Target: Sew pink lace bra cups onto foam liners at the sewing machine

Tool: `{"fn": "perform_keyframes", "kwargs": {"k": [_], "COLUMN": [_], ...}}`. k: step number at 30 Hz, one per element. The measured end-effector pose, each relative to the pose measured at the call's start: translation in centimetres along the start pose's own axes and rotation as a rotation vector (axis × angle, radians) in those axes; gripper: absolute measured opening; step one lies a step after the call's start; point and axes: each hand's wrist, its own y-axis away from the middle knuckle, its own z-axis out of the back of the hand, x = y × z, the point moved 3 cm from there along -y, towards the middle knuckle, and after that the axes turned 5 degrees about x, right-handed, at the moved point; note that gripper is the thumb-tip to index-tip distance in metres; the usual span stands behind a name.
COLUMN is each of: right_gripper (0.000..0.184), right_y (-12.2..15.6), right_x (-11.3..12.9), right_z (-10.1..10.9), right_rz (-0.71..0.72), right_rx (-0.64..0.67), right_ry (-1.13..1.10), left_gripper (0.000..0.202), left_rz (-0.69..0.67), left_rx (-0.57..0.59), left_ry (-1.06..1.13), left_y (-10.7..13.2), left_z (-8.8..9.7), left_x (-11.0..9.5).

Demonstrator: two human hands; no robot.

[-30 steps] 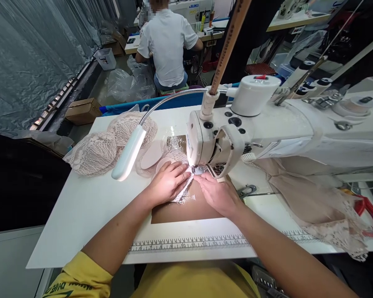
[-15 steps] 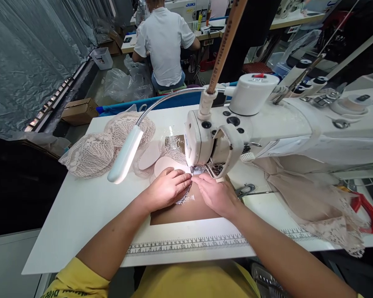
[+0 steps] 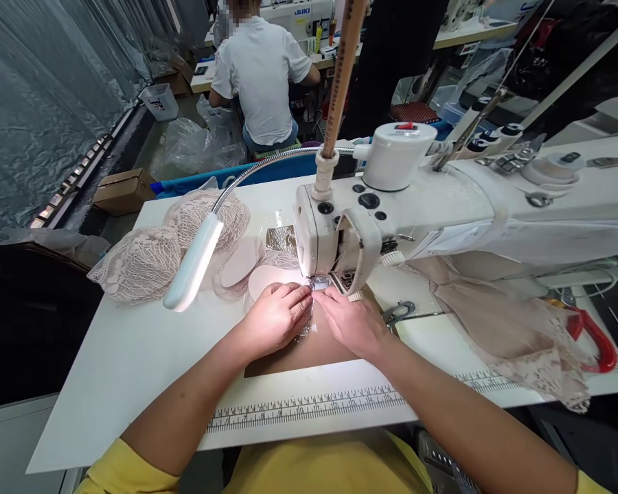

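Note:
A pale bra cup with lace (image 3: 268,276) lies at the needle area of a white sewing machine (image 3: 316,230), its near part covered by my hands. My left hand (image 3: 277,319) presses on it with fingers together, fingertips just before the presser foot (image 3: 316,281). Close on its right, my right hand (image 3: 353,321) pinches the near edge by the foot; thumb and fingertips nearly meet those of my left hand. Under both hands is a brown sheet (image 3: 299,360) on the white table. What exactly lies between the fingertips is partly hidden.
Lace cups (image 3: 139,264) are piled at the left. A lit gooseneck lamp (image 3: 194,261) arches over the table. Beige lace fabric (image 3: 499,329) and a red handle (image 3: 600,343) lie right. A ruler strip (image 3: 309,408) runs along the front edge. Someone in white (image 3: 262,82) sits beyond.
The whole view has shifted slightly left. Both hands stay by the presser foot, with the left-hand fingers a little more drawn together over the cup.

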Motion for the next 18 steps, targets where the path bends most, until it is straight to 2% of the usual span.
{"fn": "perform_keyframes", "kwargs": {"k": [4, 10, 18], "right_gripper": [0.030, 0.031, 0.030], "right_y": [0.07, 0.08, 0.94], "right_x": [-0.02, -0.13, -0.65], "right_z": [0.12, 0.16, 0.25], "right_rz": [0.019, 0.016, 0.132], "right_rx": [0.000, -0.001, -0.144], "right_ry": [-0.001, -0.013, -0.102], "left_gripper": [0.033, 0.036, 0.046], "left_rz": [-0.026, 0.024, 0.051], "left_rx": [0.017, 0.056, 0.042], "left_ry": [0.032, 0.040, 0.013], "left_y": [0.19, -0.03, -0.09], "left_z": [0.23, 0.33, -0.01], "left_x": [0.22, 0.58, 0.61]}}
